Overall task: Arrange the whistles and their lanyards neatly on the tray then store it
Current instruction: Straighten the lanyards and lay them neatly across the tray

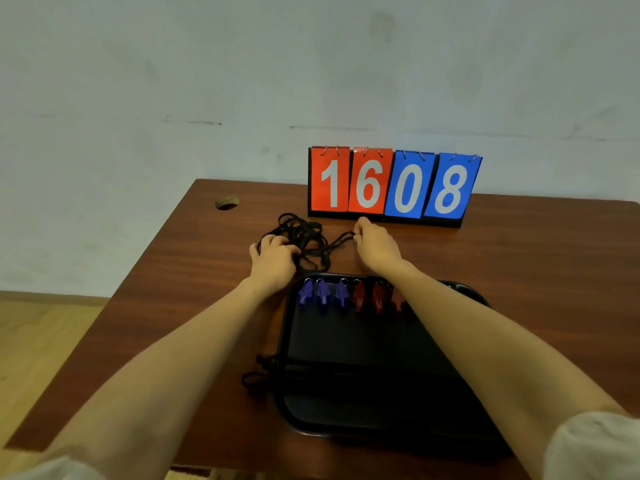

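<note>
Lanyards point(304, 237) may knot tighter if we tug, since our left hand point(273, 258) clutches the tangle while right hand point(374, 247) fingertips pinch one strand.

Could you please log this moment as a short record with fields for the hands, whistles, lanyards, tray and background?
left hand: pressed on the tangled black lanyards, fingers curled into them
right hand: pinching one cord pulled out of the tangle
whistles: three blue whistles and at least two red whistles, in a row along the tray's far edge
tray: black, on the brown table
loose cord: hangs over the tray's left rim
scoreboard: reads 16 08
</note>
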The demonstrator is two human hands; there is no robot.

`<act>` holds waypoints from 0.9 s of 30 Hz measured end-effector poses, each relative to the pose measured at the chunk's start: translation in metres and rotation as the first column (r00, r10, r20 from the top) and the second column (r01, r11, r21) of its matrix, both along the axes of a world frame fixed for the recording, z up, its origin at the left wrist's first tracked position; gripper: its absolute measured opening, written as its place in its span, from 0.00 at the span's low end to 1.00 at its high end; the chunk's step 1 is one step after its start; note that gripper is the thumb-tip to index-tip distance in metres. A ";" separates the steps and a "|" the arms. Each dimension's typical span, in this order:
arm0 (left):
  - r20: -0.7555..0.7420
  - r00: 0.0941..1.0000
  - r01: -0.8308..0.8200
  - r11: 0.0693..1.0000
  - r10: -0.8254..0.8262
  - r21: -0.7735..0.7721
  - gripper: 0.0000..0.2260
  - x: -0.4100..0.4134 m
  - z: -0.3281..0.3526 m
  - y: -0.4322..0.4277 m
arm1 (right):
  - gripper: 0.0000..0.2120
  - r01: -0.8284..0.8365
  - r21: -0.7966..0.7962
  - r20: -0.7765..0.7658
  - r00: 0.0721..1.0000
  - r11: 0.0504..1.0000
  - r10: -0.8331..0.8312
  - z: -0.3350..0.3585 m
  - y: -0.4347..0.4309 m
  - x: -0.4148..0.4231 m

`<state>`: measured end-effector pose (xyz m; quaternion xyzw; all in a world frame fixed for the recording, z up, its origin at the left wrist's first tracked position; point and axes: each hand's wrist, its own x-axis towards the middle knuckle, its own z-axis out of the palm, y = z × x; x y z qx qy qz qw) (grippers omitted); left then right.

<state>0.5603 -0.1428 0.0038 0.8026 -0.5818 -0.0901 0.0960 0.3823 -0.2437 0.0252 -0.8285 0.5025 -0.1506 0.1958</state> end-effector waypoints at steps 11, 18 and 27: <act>-0.191 0.978 -0.132 0.960 0.085 -0.245 0.28 -0.040 0.103 0.011 | 0.04 -0.121 -0.122 0.587 0.791 0.985 0.170 0.162 0.037 0.017; -0.439 0.898 -0.139 0.925 -0.033 -0.353 0.21 -0.070 0.151 0.002 | 0.03 -0.224 -0.067 0.767 0.611 0.972 0.194 0.211 0.053 -0.001; -0.418 0.908 -0.109 0.948 -0.027 -0.298 0.13 -0.069 0.141 -0.002 | 0.07 -0.214 -0.017 0.845 0.518 0.977 0.128 0.229 0.045 -0.027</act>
